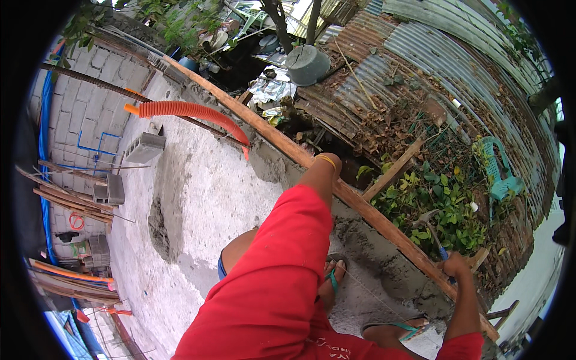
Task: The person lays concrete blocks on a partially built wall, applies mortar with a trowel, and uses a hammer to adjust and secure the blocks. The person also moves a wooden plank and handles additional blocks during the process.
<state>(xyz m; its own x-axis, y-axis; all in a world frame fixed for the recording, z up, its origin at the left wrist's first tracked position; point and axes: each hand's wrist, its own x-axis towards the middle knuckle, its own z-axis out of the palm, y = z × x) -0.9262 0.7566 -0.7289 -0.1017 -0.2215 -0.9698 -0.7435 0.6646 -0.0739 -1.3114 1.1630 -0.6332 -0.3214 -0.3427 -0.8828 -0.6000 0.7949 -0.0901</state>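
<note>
A claw hammer with a blue handle [443,253] is gripped in my right hand [457,266], which is closed around it beside a long wooden beam [390,222]. The hammer's metal head [426,218] points away, over green leaves. The beam runs slantwise across the view, along the edge of the concrete. My left arm, in a red sleeve, reaches to the same beam; my left hand [333,158] is at its far side, with a yellow band at the wrist. Its fingers are hidden. A short wooden piece [396,167] meets the beam between my hands.
An orange corrugated hose [195,113] and a rebar rod [90,77] lie to the left. Concrete blocks [146,147] stand on the rough slab [204,204]. Beyond the beam are rusty roofing sheets [432,57], a grey tub [307,65] and a green plastic chair [501,171].
</note>
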